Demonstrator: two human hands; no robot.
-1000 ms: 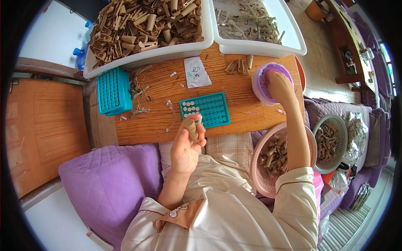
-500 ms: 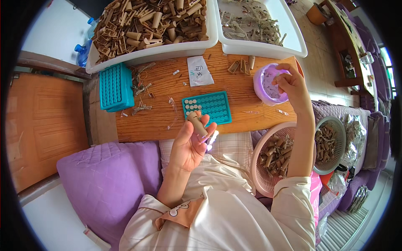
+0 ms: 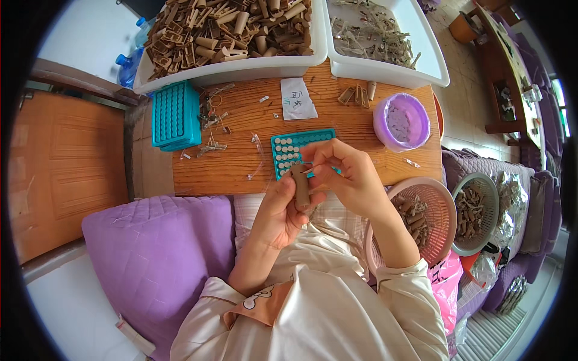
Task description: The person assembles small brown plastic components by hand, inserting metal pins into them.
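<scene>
My left hand [image 3: 278, 212] is closed around a short brown tube [image 3: 302, 188] and holds it nearly upright above the table's front edge. At the tube's upper end my right hand [image 3: 346, 174] pinches a thin, small piece, too small to name. Just behind both hands lies a teal grid tray [image 3: 277, 141] with several round white discs [image 3: 288, 149] in its left part. My right hand hides much of the tray's right side. To the right of it stands a purple-lined bowl [image 3: 427, 125] with small pale pieces [image 3: 398, 120] inside.
On the wooden table [image 3: 241, 174] are stacked teal trays [image 3: 174, 114], wire-like parts [image 3: 214, 117], a paper note [image 3: 298, 99] and loose brown pieces [image 3: 361, 96]. White bins [image 3: 322, 45] stand behind. A pink basket [image 3: 442, 207] and a grey basket [image 3: 494, 201] hold more tubes at the right.
My right hand has come from the purple-lined bowl to the brown tube's upper end. In my left hand the tube is now held more upright.
</scene>
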